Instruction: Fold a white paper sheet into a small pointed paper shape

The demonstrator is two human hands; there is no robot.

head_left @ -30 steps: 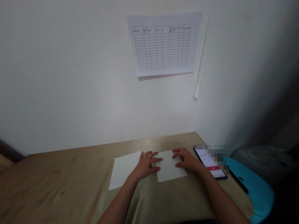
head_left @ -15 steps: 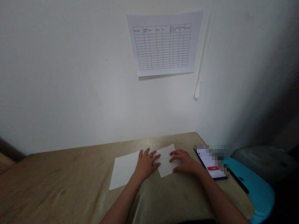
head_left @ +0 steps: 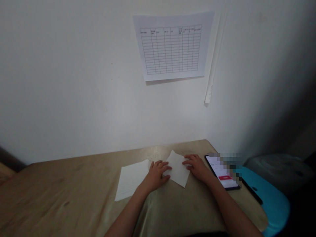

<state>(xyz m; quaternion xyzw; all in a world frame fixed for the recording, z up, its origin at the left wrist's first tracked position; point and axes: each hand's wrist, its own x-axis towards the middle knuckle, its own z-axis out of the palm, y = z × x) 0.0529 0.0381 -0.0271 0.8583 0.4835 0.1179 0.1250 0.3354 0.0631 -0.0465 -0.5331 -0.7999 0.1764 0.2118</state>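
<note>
A small white folded paper (head_left: 178,168) lies turned like a diamond on the tan table (head_left: 74,191). My left hand (head_left: 158,172) rests flat on its left edge, fingers spread. Against the paper's right corner lies my right hand (head_left: 196,165), fingertips touching it. A larger white sheet (head_left: 130,179) lies flat just left of my left hand.
A phone (head_left: 221,171) with a lit screen lies at the table's right edge, beside my right wrist. A blue stool (head_left: 271,200) with a black pen (head_left: 253,194) stands off the right end. A printed grid sheet (head_left: 171,47) hangs on the white wall.
The small paper has been turned counter-clockwise under both hands, from square with the table to a diamond, and has shifted slightly away from me. The large sheet stayed put.
</note>
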